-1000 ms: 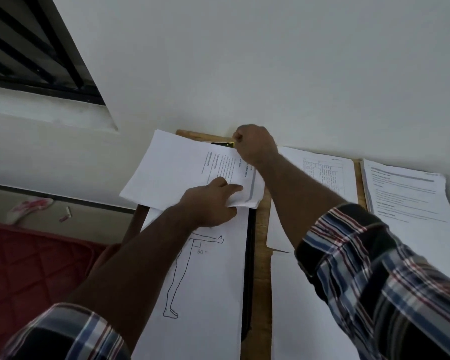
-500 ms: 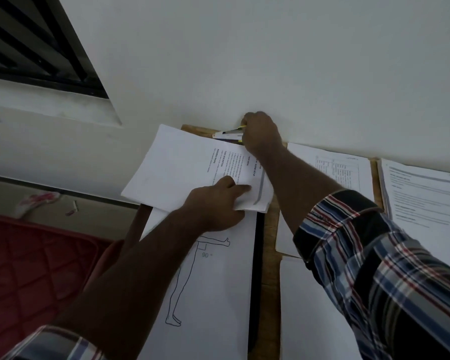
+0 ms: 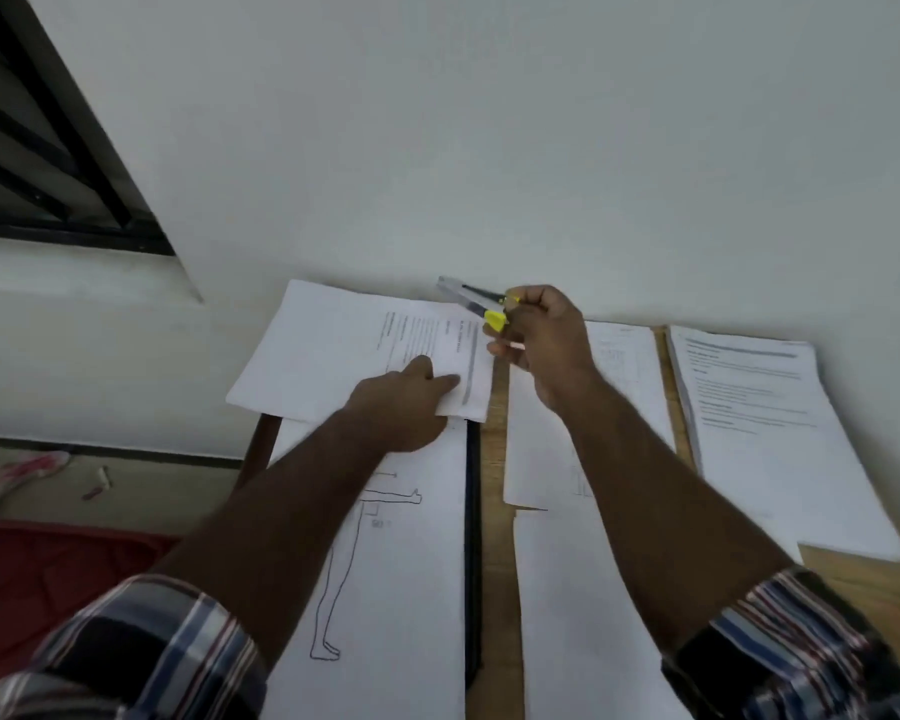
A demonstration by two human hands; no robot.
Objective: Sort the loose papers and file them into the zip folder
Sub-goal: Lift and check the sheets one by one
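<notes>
At the far edge of the surface (image 3: pixel 494 449), right hand (image 3: pixel 546 345) is gripping a yellow-ended tool (image 3: pixel 476 304) — probably for fastening; left hand (image 3: pixel 406 407) is pinching the printed sheet (image 3: pixel 344 350). Sorting step is likely underway — next calls for bringing tool to sheet. Zip folder isn't identifiable.

- Your sleeves (image 3: pixel 141 652) are plaid: blue, white, red.
- Your papers (image 3: pixel 344 350) are white with black print.
- Your counter (image 3: pixel 492 511) is tan wood.
- Your stapler (image 3: pixel 476 301) shows yellow tips.

Rolled plaid sleeves (image 3: pixel 796 646), seemingly blue, red and white; bare forearms.
</notes>
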